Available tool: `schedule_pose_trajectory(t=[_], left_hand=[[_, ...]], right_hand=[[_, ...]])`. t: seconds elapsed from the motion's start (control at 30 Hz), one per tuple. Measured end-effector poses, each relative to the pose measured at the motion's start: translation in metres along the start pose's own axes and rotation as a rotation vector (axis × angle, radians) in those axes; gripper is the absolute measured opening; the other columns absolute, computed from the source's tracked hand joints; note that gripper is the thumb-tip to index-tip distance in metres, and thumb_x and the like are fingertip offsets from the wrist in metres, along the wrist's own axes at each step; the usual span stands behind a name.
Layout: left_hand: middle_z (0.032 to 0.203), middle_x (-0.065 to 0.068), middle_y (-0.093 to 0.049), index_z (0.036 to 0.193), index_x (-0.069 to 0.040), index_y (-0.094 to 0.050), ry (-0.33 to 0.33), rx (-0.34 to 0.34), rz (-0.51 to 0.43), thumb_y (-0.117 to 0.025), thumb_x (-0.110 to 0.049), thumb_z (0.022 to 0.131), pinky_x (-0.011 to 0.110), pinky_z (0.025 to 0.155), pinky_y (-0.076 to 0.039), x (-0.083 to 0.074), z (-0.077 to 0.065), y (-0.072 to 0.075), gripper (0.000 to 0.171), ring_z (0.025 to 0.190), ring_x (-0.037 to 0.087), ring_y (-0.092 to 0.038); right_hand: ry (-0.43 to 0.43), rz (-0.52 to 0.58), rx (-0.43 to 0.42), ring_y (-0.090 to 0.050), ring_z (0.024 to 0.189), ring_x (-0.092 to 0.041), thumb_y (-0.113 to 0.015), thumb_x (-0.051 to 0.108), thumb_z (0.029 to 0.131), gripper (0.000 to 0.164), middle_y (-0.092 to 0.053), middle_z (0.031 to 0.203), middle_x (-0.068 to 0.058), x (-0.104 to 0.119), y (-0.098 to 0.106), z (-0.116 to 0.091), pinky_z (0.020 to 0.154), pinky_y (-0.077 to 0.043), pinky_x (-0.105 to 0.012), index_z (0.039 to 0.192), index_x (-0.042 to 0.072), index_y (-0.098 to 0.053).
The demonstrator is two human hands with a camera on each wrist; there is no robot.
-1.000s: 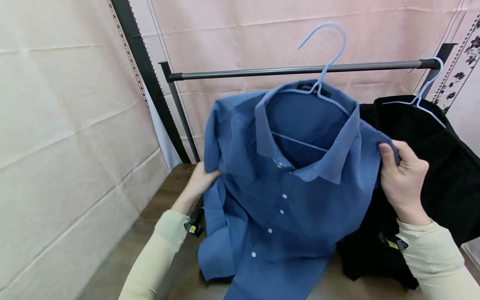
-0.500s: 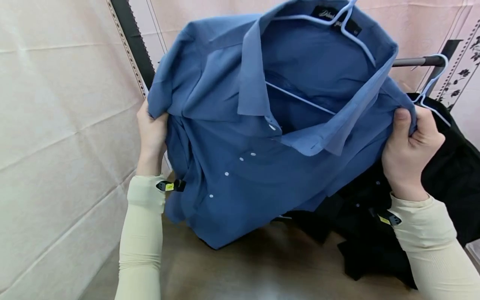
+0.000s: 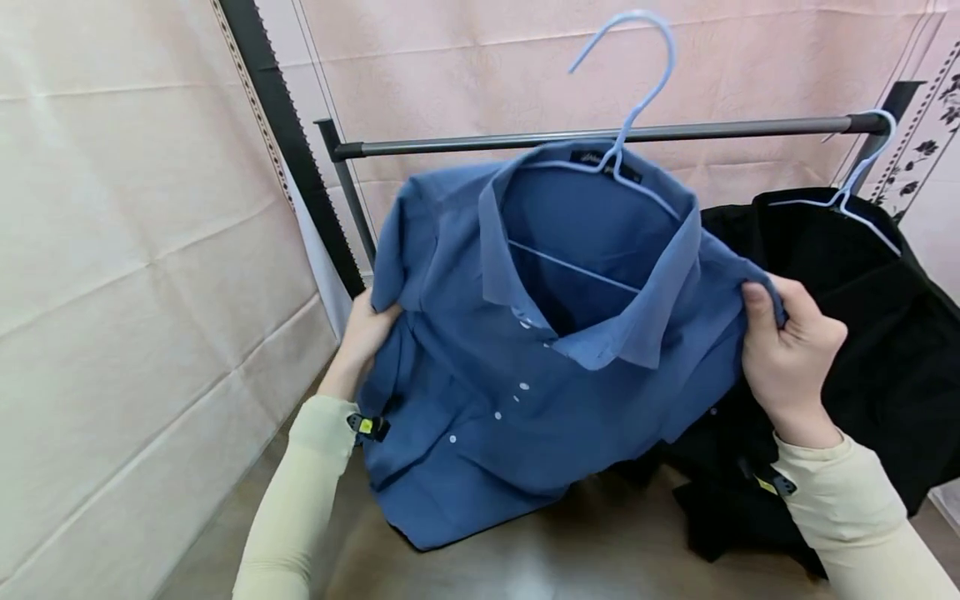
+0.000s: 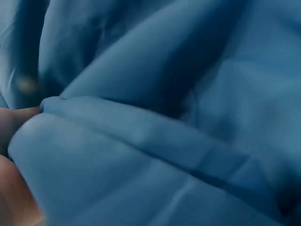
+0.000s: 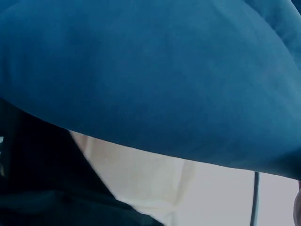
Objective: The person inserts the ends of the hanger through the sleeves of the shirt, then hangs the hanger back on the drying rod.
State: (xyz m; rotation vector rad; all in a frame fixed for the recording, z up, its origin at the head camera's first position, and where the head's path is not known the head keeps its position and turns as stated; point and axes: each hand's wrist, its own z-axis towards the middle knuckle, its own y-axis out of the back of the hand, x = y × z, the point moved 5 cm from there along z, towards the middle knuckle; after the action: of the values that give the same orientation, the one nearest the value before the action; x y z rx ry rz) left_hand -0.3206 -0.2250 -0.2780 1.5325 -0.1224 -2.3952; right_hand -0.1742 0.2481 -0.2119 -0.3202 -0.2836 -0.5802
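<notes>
A blue button-up shirt (image 3: 570, 433) hangs on a light blue hanger (image 3: 628, 125), held up between both hands in the head view. My left hand (image 3: 366, 329) grips the shirt's shoulder and sleeve at the left. On the opposite side my right hand (image 3: 795, 358) pinches the other shoulder, thumb in front and fingers curled behind. The hanger's hook points up and left, above the rack's bar, and does not appear hooked on it. Blue cloth (image 4: 141, 150) fills the left wrist view, with a bit of the hand at its left edge. The right wrist view shows mostly shirt.
A dark metal rack bar (image 3: 465, 143) runs behind the shirt. At its right end a black garment (image 3: 885, 350) hangs on another light blue hanger (image 3: 851, 187). Below lies a brown wooden surface (image 3: 480, 558). Pale cloth (image 3: 150, 292) covers the left side.
The shirt rose toward the camera, spreading wider and covering much of the bar, then moved back down and away. Its lower front now swings left. Both hands kept their hold.
</notes>
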Motion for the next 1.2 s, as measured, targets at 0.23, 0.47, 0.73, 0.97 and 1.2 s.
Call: schedule_pose_trajectory(t=[0.23,0.47,0.73,0.97,1.2], left_hand=[[0.115,0.02,-0.057,0.122,0.001,-0.054,0.066,0.209,0.073,-0.063,-0.008,0.085,0.041,0.085,-0.043,0.016,-0.029,-0.015,0.039,0.098,0.03,-0.056],[0.123,0.022,-0.053,0.132,0.0,-0.048,0.108,0.268,0.057,-0.068,-0.007,0.083,0.043,0.091,-0.041,0.032,-0.035,-0.018,0.054,0.107,0.033,-0.053],[0.126,0.012,-0.053,0.135,-0.013,-0.048,0.152,0.26,0.033,-0.076,-0.024,0.079,0.041,0.095,-0.038,0.071,-0.029,-0.023,0.064,0.11,0.028,-0.052],[0.129,0.009,-0.05,0.138,-0.018,-0.043,0.171,0.252,0.049,-0.077,-0.031,0.077,0.044,0.096,-0.036,0.077,-0.033,-0.023,0.071,0.113,0.027,-0.05],[0.13,0.009,-0.048,0.138,-0.015,-0.039,0.231,0.24,0.1,-0.077,-0.039,0.076,0.045,0.098,-0.033,0.08,-0.041,-0.014,0.076,0.115,0.028,-0.047]], right_hand=[[0.028,-0.04,0.048,-0.051,0.065,0.004,-0.069,0.014,0.085,0.025,-0.065,0.074,0.002,-0.002,0.003,-0.017,0.066,-0.036,-0.012,0.086,-0.011,-0.069],[0.041,-0.098,0.088,-0.048,0.064,0.009,-0.069,0.013,0.086,0.023,-0.063,0.069,-0.014,-0.004,0.001,-0.02,0.064,-0.034,-0.01,0.086,-0.009,-0.069],[0.041,-0.128,0.096,-0.049,0.065,0.011,-0.069,0.011,0.085,0.019,-0.061,0.069,-0.024,-0.007,-0.003,-0.02,0.065,-0.035,-0.01,0.086,-0.009,-0.07],[0.055,-0.131,0.079,-0.05,0.061,0.008,-0.071,0.012,0.083,0.016,-0.064,0.069,-0.018,-0.016,-0.009,-0.025,0.063,-0.035,-0.009,0.086,-0.003,-0.072],[0.062,-0.146,0.053,-0.057,0.067,0.002,-0.072,0.01,0.082,0.013,-0.069,0.079,-0.014,-0.003,-0.031,-0.024,0.068,-0.041,-0.011,0.09,-0.001,-0.073]])
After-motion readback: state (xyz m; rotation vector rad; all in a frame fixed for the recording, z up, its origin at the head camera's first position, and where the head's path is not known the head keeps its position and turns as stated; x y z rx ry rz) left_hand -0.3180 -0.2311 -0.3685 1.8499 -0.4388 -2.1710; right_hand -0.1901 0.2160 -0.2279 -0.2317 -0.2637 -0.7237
